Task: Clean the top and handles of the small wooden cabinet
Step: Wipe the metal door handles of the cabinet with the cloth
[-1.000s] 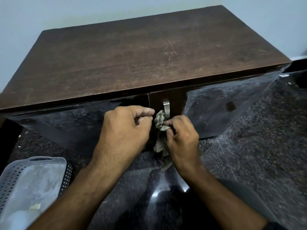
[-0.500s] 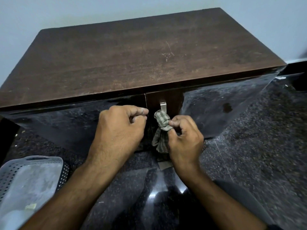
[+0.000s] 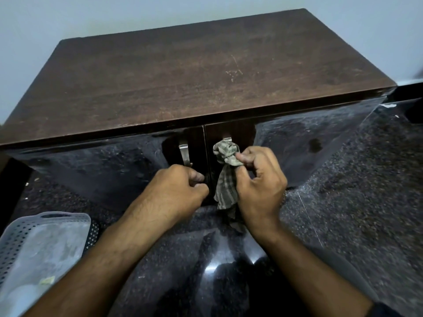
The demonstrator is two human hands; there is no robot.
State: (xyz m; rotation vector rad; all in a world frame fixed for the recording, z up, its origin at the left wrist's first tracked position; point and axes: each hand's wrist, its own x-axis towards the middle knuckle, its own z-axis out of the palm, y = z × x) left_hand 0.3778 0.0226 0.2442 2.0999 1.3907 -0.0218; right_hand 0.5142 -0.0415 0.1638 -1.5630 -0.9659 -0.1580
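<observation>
The right hand pinches a striped rag round the cabinet's right handle, the left hand is clenched just below the bare left handle, which looks unwiped, like the scuffed top above.

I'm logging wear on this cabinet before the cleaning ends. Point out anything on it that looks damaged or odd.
The cabinet top carries pale scratch marks right of centre and looks scuffed and dull along its front edge. The right door has a dark round spot; whether it is a stain or a reflection cannot be told.
</observation>
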